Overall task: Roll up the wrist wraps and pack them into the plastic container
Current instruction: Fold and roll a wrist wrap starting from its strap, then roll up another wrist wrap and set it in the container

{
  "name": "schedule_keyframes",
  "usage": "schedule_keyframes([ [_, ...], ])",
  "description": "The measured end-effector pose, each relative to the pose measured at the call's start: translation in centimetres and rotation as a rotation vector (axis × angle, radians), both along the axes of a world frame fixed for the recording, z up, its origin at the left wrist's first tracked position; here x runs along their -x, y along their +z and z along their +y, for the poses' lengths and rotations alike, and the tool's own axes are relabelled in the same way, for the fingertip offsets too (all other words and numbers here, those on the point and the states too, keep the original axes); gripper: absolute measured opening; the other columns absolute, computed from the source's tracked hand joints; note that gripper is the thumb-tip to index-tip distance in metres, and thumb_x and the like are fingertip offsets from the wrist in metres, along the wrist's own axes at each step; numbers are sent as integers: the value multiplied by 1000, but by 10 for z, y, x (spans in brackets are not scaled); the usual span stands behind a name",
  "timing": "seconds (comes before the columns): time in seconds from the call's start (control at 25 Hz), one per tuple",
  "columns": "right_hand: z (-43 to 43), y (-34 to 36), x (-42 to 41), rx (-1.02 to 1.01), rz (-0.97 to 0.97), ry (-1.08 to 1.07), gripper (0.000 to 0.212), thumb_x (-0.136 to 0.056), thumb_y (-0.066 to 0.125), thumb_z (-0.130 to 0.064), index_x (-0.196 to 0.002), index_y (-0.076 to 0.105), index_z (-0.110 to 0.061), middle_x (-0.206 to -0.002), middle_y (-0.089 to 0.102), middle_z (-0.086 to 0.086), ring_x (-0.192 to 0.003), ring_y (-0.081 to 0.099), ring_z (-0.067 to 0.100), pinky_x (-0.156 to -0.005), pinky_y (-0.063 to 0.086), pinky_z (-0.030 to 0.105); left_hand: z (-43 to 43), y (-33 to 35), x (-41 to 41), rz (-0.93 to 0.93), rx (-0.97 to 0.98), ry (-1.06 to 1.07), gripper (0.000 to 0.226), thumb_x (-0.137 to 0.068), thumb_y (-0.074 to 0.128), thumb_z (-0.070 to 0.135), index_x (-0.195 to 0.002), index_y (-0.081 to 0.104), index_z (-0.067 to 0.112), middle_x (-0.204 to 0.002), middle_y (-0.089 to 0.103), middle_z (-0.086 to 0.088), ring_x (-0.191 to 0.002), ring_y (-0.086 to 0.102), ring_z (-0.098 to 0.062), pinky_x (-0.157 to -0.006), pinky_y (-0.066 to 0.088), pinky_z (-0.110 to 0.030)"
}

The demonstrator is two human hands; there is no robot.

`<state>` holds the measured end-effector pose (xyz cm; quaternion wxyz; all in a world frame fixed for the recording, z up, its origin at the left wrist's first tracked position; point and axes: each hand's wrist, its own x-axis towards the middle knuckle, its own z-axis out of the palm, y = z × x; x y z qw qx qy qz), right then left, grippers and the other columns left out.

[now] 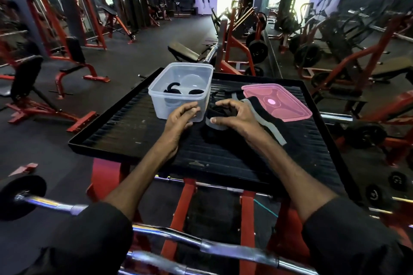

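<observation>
my right hand (pixel 232 116) has a curled grip on the half-rolled wrist wrap (pixel 215 114) on the surface (pixel 138 138), just right of the plastic container (pixel 178 105). my left hand (pixel 181 116) rests loosely curled against the container, holding nothing. if i ease my fingers, the roll could spring open, and its long tail may snag the pink lid (pixel 277 100).

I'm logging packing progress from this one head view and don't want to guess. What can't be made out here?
- Rolls in the plastic container: its frosted wall blurs them, so no sure count.
- Wrist wrap under the right hand: the fingers cover how far it is rolled.
- Left hand: its fingertips lie against the container; whether they grip is unclear.
- Loose wraps: the pink lid hides part of them.
</observation>
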<state>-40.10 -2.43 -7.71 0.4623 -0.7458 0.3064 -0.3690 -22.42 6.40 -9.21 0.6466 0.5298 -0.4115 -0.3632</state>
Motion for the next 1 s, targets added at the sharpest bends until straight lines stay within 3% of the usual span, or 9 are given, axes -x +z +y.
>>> schedule_keyframes([
  [0.16, -6, -17, -6, 162, 314, -8, 67, -59, 92, -47, -119, 63, -46, -126, 69, -8, -122, 61, 18, -108, 46, 48, -4, 0, 9, -55, 122, 141, 18, -98, 61, 8, -115, 67, 10, -115, 69, -8, -110, 63, -15, -97, 46, -28],
  [0.24, -6, -6, 9, 49, 268, 71, 64, -69, 91, -23, -125, 63, -36, -126, 69, 0, -118, 64, 17, -105, 51, 40, -9, 6, 21, -167, 198, 193, 22, -97, 61, 11, -117, 67, 13, -116, 70, -2, -111, 64, -13, -99, 49, -27],
  [0.32, -17, 6, 32, -74, 191, 100, 54, -79, 81, -1, -129, 64, -14, -122, 68, 7, -104, 67, 11, -90, 55, 23, -11, 22, 44, -272, 272, 200, 24, -97, 58, 8, -119, 67, 14, -118, 70, -3, -113, 64, -11, -100, 50, -26],
  [0.44, -41, 12, 78, -101, 103, -105, 44, -85, 74, -2, -127, 66, -13, -109, 65, 7, -101, 64, 16, -85, 53, 23, -20, 39, 86, -409, 393, 105, 26, -98, 53, 5, -115, 70, 14, -116, 71, -7, -113, 66, -17, -101, 51, -32],
  [0.52, -56, 11, 108, -116, 172, -261, 48, -85, 72, -3, -131, 61, -13, -104, 61, 8, -95, 65, 21, -79, 52, 24, -33, 36, 110, -476, 420, -11, 24, -97, 54, 9, -110, 72, 17, -112, 73, -5, -110, 68, -20, -100, 53, -41],
  [0.6, -61, 3, 128, -183, 316, -355, 44, -85, 71, -1, -125, 57, -12, -96, 61, 8, -78, 59, 14, -63, 49, 21, -46, 24, 126, -469, 374, -108, 25, -95, 55, 13, -106, 73, 27, -110, 75, -1, -110, 69, -20, -101, 53, -44],
  [0.76, -65, -13, 137, -267, 387, -299, 25, -77, 73, -2, -101, 68, -1, -91, 70, 17, -72, 63, 19, -66, 57, 27, -70, -7, 126, -374, 153, -161, 27, -98, 56, 6, -113, 70, 22, -116, 72, 0, -117, 65, -17, -108, 49, -40],
  [0.88, -64, -5, 139, -422, 196, -282, 27, -81, 73, 3, -108, 70, 1, -90, 69, 12, -77, 65, 21, -61, 53, 23, -77, -14, 121, -272, 5, -184, 29, -101, 54, 7, -129, 61, 10, -129, 64, -5, -127, 58, -21, -105, 45, -26],
  [1.0, -44, 26, 142, -630, -236, -296, 29, -87, 71, -1, -114, 70, -12, -87, 74, 6, -76, 70, 18, -57, 57, 22, -77, -6, 124, -140, -114, -215, 34, -104, 52, 20, -136, 54, 11, -129, 60, -1, -109, 59, -6, -82, 45, -11],
])
